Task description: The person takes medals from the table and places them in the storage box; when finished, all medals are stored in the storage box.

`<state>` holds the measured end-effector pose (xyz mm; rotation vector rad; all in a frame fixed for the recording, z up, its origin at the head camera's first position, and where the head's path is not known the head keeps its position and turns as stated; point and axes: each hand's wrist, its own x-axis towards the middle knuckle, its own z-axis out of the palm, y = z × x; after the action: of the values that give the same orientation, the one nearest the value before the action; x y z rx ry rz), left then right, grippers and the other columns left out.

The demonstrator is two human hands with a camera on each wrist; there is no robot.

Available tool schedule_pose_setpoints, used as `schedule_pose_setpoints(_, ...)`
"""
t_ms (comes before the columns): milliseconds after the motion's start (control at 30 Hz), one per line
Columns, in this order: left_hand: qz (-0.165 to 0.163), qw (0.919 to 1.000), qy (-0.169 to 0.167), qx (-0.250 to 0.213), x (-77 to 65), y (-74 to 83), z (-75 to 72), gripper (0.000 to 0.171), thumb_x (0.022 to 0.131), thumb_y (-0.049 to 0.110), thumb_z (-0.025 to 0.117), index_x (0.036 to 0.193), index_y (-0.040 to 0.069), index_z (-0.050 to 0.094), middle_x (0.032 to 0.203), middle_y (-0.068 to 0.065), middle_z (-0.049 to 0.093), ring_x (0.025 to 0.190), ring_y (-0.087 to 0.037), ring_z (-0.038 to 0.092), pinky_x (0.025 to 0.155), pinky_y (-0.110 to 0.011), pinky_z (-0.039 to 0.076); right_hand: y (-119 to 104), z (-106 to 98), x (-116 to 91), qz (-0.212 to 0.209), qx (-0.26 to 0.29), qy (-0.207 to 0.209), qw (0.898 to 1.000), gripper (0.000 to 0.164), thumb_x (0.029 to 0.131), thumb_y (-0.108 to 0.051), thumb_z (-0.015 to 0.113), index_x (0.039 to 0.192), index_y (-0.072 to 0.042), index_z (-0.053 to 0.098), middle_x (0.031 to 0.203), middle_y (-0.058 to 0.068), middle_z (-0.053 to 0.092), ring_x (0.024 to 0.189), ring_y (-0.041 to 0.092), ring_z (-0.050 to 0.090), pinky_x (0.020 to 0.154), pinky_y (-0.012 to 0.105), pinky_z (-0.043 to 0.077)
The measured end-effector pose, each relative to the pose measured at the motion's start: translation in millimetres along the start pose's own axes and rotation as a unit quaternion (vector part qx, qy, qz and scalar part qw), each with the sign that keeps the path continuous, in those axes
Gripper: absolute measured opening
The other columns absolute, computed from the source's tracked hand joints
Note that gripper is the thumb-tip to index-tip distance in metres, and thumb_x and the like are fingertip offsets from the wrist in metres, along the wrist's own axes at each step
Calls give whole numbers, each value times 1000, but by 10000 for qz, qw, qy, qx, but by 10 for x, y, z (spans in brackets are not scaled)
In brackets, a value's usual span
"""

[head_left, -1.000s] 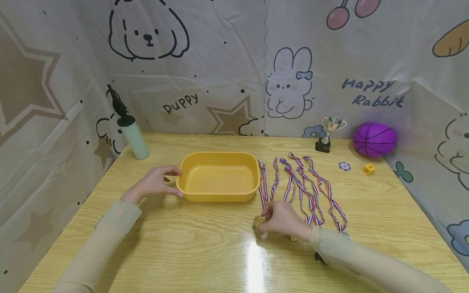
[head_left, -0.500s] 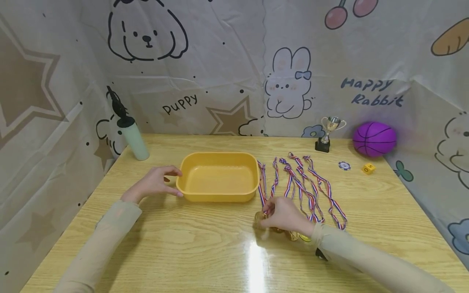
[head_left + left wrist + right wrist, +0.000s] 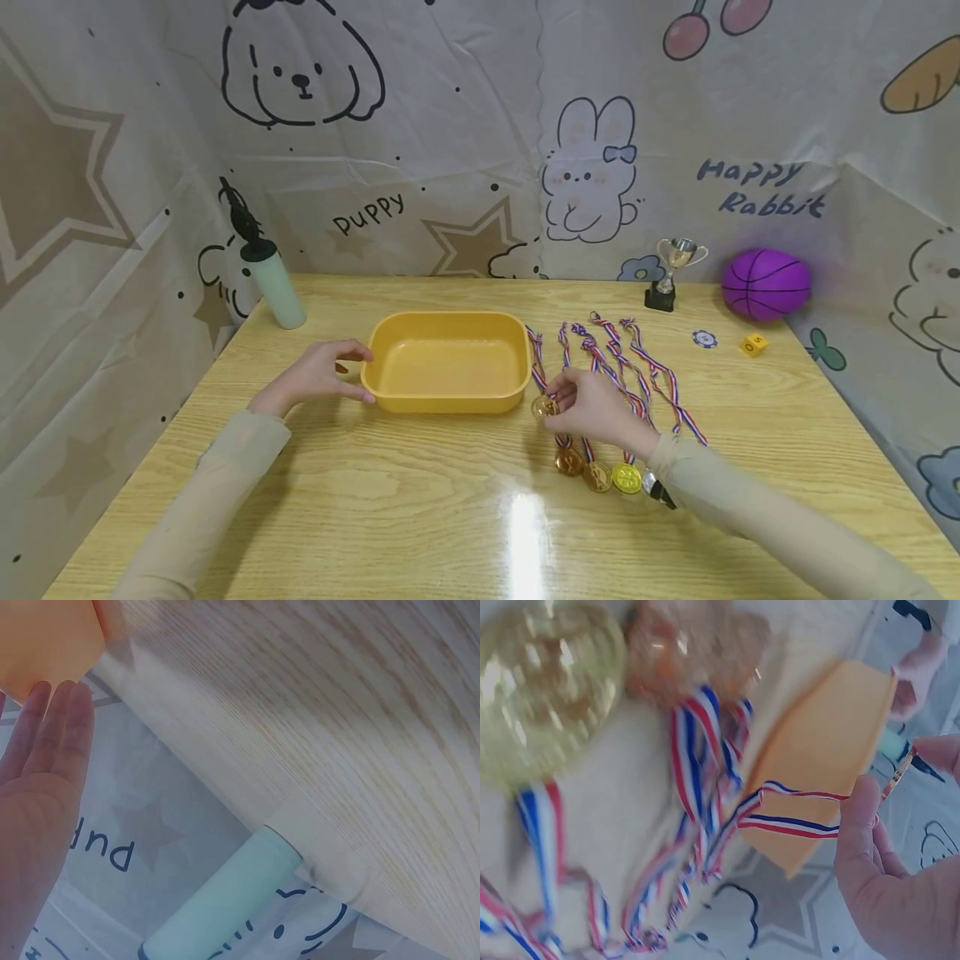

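Observation:
My left hand (image 3: 318,371) rests at the left end of a yellow plastic basin (image 3: 450,405); its thumb and fingertips touch the rim. Straight fingers (image 3: 51,735) against the basin show in the left wrist view. With thumb and fingers, my right hand (image 3: 596,408) pinches a gold medal (image 3: 543,407) just above the table, off the basin's front right corner. The right wrist view shows this medal (image 3: 898,778) edge-on, its striped ribbon (image 3: 799,826) trailing. Beneath the right hand lie a bronze medal (image 3: 568,461), another bronze-coloured medal (image 3: 597,476) and a yellow-gold medal (image 3: 627,478).
A silver medal (image 3: 649,481) is partly hidden by the right wrist. Several striped ribbons (image 3: 670,387) stretch back across the table. Behind stand a pump bottle (image 3: 276,287), a trophy cup (image 3: 675,271), a purple ball (image 3: 767,285), a chip (image 3: 705,339) and a yellow cube (image 3: 754,345).
My right hand has lifted the gold medal and moved it back towards the basin's right corner, uncovering the other medals. The left hand and the basin have stayed put.

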<state>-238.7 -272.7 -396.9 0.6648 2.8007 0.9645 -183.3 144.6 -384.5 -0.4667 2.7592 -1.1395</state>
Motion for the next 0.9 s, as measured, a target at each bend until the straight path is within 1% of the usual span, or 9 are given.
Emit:
schedule_pose_setpoints(167, 19, 10000, 15, -11, -3, -7, -2, 64, 65, 40, 87, 115, 7, 62, 123, -13, 63, 118, -35, 57, 90, -49, 54, -76, -145, 75, -73, -26, 261, 9996, 34, 71, -19, 81, 97, -4, 66, 85, 6, 67, 74, 12, 62, 72, 30, 56)
schedule_pose_setpoints(333, 0, 10000, 24, 15, 2, -21, 3, 64, 65, 40, 87, 114, 8, 63, 123, -12, 63, 118, -34, 58, 90, -49, 55, -156, -288, 142, -152, -145, 378, 9991, 38, 72, -21, 81, 101, -2, 65, 89, 7, 67, 78, 15, 63, 73, 30, 57)
schedule_pose_setpoints(600, -36, 10000, 29, 3, 0, -32, 4, 65, 64, 41, 87, 115, 9, 62, 123, -11, 63, 118, -33, 57, 91, -48, 55, -330, -520, 296, -153, -13, 761, 9970, 40, 74, -21, 80, 106, -2, 64, 98, 11, 68, 88, 22, 66, 79, 35, 58)
schedule_pose_setpoints(733, -40, 10000, 26, -28, -4, -38, 4, 64, 64, 40, 88, 114, 9, 63, 123, -11, 63, 119, -33, 57, 91, -48, 55, -428, -611, 367, -273, 117, 981, 9947, 42, 74, -19, 81, 108, -1, 64, 103, 13, 68, 91, 24, 66, 78, 33, 57)
schedule_pose_setpoints(900, -41, 10000, 20, -47, 0, -53, 6, 64, 64, 41, 87, 115, 10, 62, 124, -11, 62, 119, -33, 57, 91, -48, 54, -542, -696, 430, -429, 287, 1222, 9912, 41, 74, -19, 80, 109, -3, 64, 103, 12, 68, 91, 23, 65, 76, 30, 55)
